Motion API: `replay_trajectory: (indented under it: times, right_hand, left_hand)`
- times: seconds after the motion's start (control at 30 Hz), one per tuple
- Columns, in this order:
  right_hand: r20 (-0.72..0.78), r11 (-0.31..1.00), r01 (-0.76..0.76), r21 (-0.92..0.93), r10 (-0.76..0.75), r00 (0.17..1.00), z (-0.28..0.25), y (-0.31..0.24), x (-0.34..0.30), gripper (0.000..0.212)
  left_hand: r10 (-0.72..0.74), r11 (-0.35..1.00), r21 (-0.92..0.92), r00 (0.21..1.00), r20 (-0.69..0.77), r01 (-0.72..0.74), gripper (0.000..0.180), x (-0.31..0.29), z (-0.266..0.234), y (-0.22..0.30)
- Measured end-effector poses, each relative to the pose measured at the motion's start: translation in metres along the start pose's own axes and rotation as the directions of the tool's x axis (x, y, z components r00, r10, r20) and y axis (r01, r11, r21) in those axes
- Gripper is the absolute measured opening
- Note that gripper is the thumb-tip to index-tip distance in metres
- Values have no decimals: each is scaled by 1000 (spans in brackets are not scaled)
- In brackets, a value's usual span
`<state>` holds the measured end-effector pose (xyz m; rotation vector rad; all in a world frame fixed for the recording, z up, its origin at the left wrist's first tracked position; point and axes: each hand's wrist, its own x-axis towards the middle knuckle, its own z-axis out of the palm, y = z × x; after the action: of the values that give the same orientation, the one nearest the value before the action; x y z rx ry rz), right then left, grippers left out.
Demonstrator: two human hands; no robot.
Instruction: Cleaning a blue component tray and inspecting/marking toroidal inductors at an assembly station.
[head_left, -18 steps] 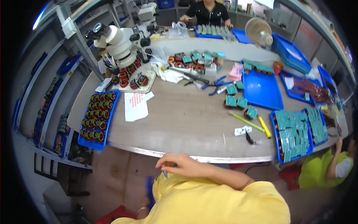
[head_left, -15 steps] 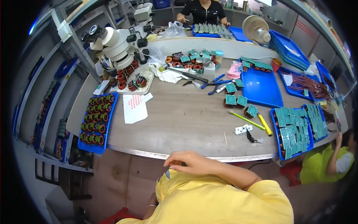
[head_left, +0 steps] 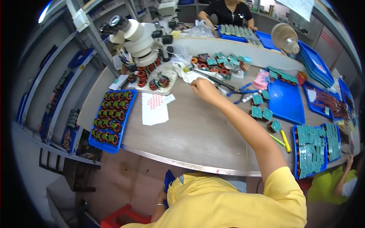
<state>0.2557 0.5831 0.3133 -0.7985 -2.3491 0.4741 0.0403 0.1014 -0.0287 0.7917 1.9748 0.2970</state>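
Note:
My right hand (head_left: 204,89) reaches over the workbench, fingers loosely bent and nothing visible in them. It is nearest the white cloth (head_left: 181,73) and the black-handled hammer (head_left: 216,80) lying across it. Pliers with blue handles (head_left: 243,91) lie to its right. Low by my side, my left hand (head_left: 162,196) is partly hidden by the yellow shirt. A flat blue thing (head_left: 169,179) stands up beside it and appears to be in its grasp; its kind is hidden. A white sheet with red marks (head_left: 155,109) lies left of my right hand.
A blue tray of wound coils (head_left: 113,114) stands at left, near a microscope (head_left: 138,43). At right are a bare blue tray (head_left: 286,100), trays of green-topped parts (head_left: 311,148), and a fan (head_left: 285,38). A red stool (head_left: 123,216) is below; a person (head_left: 228,15) sits across.
My right hand has swung from in front of my body out over the bench, toward the cloth and hammer. The flat blue thing has come into view beside my left hand. The view has shifted.

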Motion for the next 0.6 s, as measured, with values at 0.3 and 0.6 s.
replay_trajectory:
  times: [0.3, 0.6]
  right_hand:
    - [-240, 787, -152, -598, 5, 971, 80, 100, 69, 23]
    - [-277, 965, -246, 93, 262, 924, -1, 73, 118, 31]
  left_hand:
    - [-9, 972, -228, 959, -284, -59, 71, -26, 9, -51]
    - [-317, 940, -282, 793, -520, 191, 50, -37, -68, -108]
